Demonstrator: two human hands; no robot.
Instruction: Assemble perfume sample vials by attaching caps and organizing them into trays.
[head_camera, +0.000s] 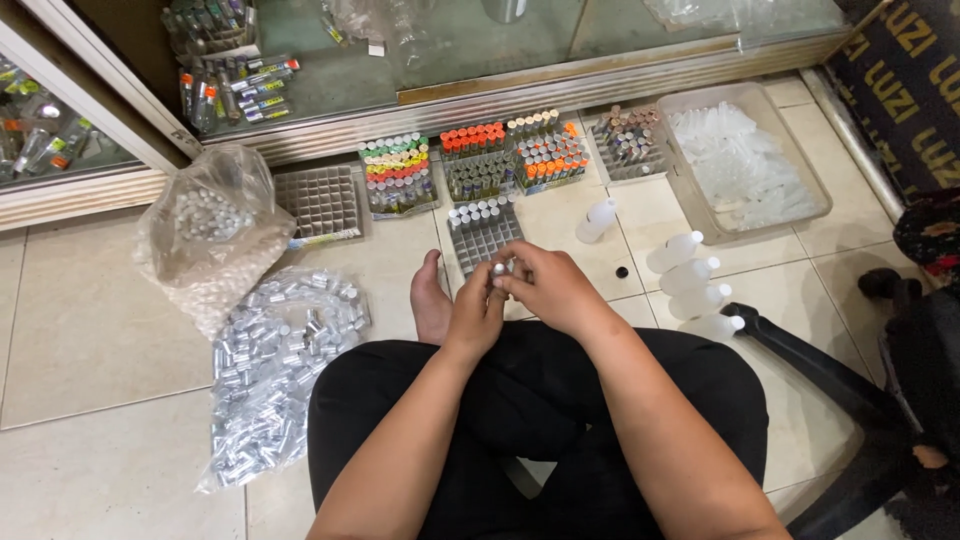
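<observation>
I sit cross-legged on a tiled floor. My left hand (476, 310) and my right hand (546, 285) meet in front of my knees around a small vial with a silver cap (498, 269). Both hands grip it, fingertips touching. Just beyond them lies a grey grid tray (482, 236) with one row of silver-capped vials at its far edge. My bare foot (430, 300) rests beside the left hand.
A clear bag of silver caps (270, 370) and a bag of white pieces (210, 240) lie at left. Trays of vials with coloured caps (400, 172) line the glass cabinet. White plastic bottles (690, 275) and a clear tub (745, 160) are at right. A black chair leg (810, 365) crosses nearby.
</observation>
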